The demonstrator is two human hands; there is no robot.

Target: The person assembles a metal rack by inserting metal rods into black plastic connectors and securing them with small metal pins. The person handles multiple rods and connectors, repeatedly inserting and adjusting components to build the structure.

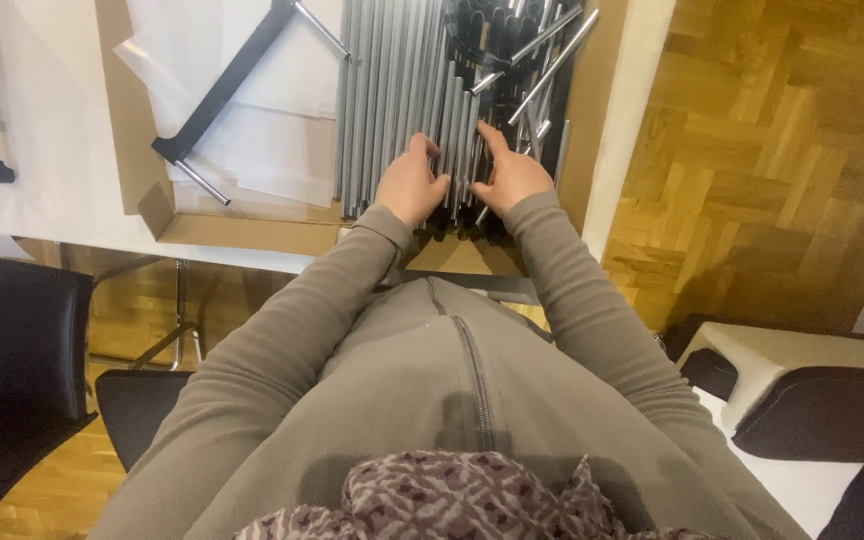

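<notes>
Both hands rest on the grey rods (402, 90) in the box (252, 232) on the desk (52, 170). Left hand (409, 185) and right hand (512, 178) curl loosely, holding nothing. Best to lift few rods, evenly.

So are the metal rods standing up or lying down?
Lying down. The grey metal rods lie flat, side by side in the cardboard box, under both hands.

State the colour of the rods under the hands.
Silvery grey metal rods, clearest in the head view.
</notes>
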